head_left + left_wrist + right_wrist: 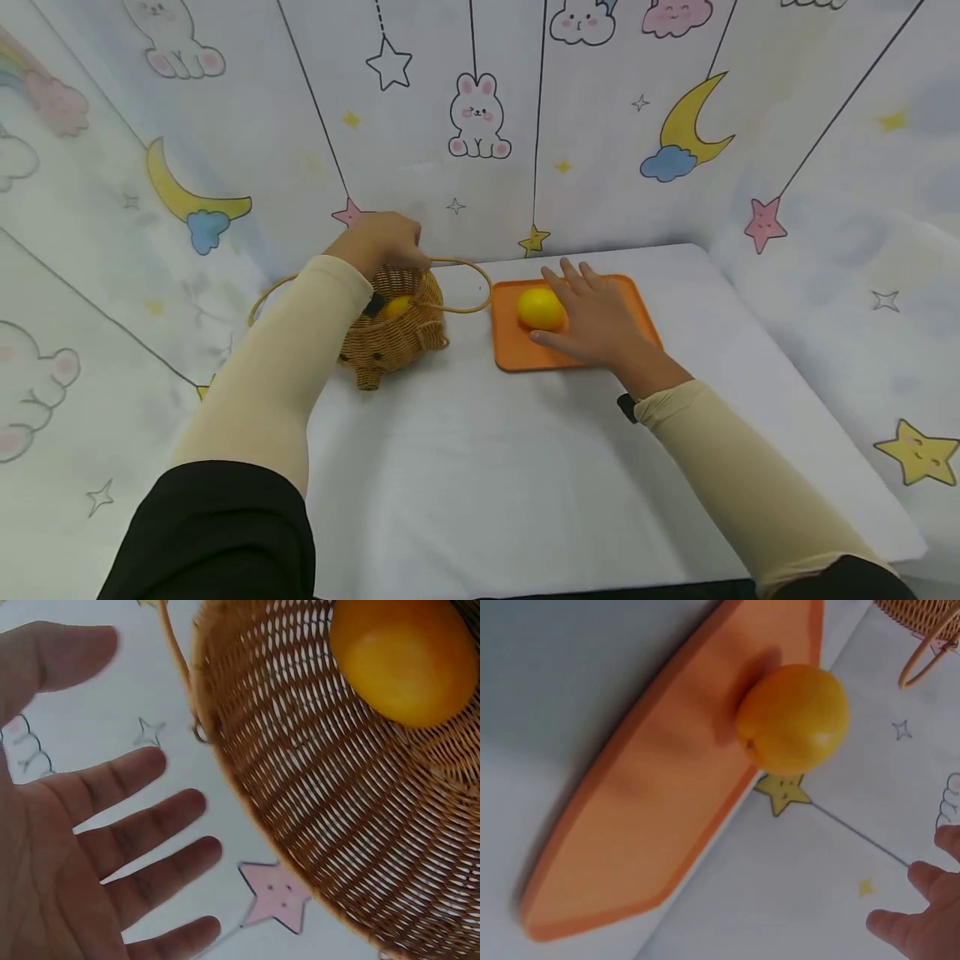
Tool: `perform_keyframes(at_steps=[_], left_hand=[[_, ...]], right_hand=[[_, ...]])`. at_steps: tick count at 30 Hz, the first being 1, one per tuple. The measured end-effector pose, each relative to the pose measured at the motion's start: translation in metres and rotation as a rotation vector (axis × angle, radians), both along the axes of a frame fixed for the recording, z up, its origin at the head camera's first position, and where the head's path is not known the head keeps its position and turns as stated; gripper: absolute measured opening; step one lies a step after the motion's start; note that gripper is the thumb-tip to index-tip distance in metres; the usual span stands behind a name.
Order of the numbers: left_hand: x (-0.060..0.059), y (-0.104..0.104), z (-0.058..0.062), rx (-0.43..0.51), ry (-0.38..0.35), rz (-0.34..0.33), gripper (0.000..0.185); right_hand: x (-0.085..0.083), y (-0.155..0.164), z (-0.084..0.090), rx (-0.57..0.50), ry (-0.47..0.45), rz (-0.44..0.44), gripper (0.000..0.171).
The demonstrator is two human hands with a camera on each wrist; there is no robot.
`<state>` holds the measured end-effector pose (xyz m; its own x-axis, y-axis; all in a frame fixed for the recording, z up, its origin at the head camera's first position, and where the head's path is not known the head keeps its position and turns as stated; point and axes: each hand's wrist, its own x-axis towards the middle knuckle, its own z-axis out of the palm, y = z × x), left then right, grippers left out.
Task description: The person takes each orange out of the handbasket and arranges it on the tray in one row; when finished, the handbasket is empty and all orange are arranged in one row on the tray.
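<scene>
On an orange tray [517, 357] rests a round yellow fruit [540, 309], which shows a small stem mark in the right wrist view. My right hand [594, 321] reaches over the tray with fingers spread and straight, just right of that fruit and not gripping it. A wicker basket [401, 346] with an animal-face front stands to the left, and inside it lies another yellow-orange fruit [405, 660]. Over the basket's back rim in the head view is my left hand [384, 240]; the left wrist view shows its fingers extended beside the rim, holding nothing.
Thin loop handles [480, 279] stick out from both sides of the basket, the right one reaching close to the tray's left edge. White cloth [465, 467] covers the table. A wall sheet printed with stars, moons and bunnies [480, 117] stands right behind it.
</scene>
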<state>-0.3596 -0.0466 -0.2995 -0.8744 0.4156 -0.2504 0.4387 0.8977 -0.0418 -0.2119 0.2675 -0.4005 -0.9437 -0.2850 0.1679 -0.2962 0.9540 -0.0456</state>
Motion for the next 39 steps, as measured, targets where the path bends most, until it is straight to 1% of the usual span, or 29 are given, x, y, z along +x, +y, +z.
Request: perform_keyframes(at_steps=[3, 4, 8, 11, 14, 15, 17, 20, 22, 23, 26, 29, 30, 33, 35, 39], left_hand=[[-0.002, -0.013, -0.003, -0.016, -0.061, 0.034, 0.055], [-0.003, -0.016, -0.005, -0.029, -0.072, 0.032, 0.059], [-0.005, -0.027, -0.01, -0.034, -0.123, 0.083, 0.076], [-0.01, -0.031, -0.015, -0.002, -0.166, 0.129, 0.083], [-0.017, -0.031, -0.026, 0.016, -0.218, 0.132, 0.087], [-0.019, -0.031, -0.031, 0.009, -0.242, 0.127, 0.088], [-0.022, -0.031, -0.039, -0.037, -0.285, 0.122, 0.091], [-0.024, -0.032, -0.047, -0.1, -0.332, 0.15, 0.098], [-0.024, -0.034, -0.048, -0.114, -0.348, 0.174, 0.1], [-0.024, -0.035, -0.049, -0.102, -0.357, 0.191, 0.1], [-0.027, -0.038, -0.049, -0.076, -0.374, 0.208, 0.102], [-0.03, -0.04, -0.05, -0.088, -0.37, 0.189, 0.101], [-0.031, -0.04, -0.052, -0.104, -0.357, 0.18, 0.101], [-0.033, -0.04, -0.057, -0.141, -0.362, 0.162, 0.1], [-0.033, -0.04, -0.061, -0.143, -0.374, 0.173, 0.097], [-0.033, -0.038, -0.07, -0.084, -0.452, 0.214, 0.094]], right_hand=[[-0.003, -0.015, 0.003, 0.017, 0.005, 0.022, 0.099], [-0.004, -0.02, 0.003, 0.023, 0.003, 0.031, 0.099], [-0.006, -0.04, 0.003, 0.027, 0.0, 0.067, 0.1], [-0.006, -0.052, 0.002, 0.016, 0.014, 0.094, 0.1], [-0.007, -0.061, 0.001, 0.011, 0.003, 0.104, 0.1], [-0.006, -0.064, 0.0, 0.003, -0.006, 0.108, 0.1], [-0.006, -0.07, -0.001, -0.016, -0.028, 0.112, 0.099], [-0.007, -0.078, -0.002, -0.031, -0.04, 0.116, 0.098], [-0.007, -0.081, -0.003, -0.021, -0.044, 0.119, 0.099], [-0.007, -0.083, -0.004, -0.012, -0.043, 0.119, 0.099], [-0.008, -0.085, -0.006, 0.009, -0.037, 0.125, 0.1], [-0.01, -0.085, -0.008, 0.014, -0.022, 0.128, 0.1], [-0.01, -0.085, -0.008, 0.011, -0.017, 0.129, 0.1], [-0.012, -0.086, -0.011, 0.001, -0.021, 0.136, 0.1], [-0.013, -0.087, -0.012, -0.014, -0.027, 0.14, 0.101], [-0.014, -0.09, -0.015, -0.044, -0.026, 0.149, 0.101]])
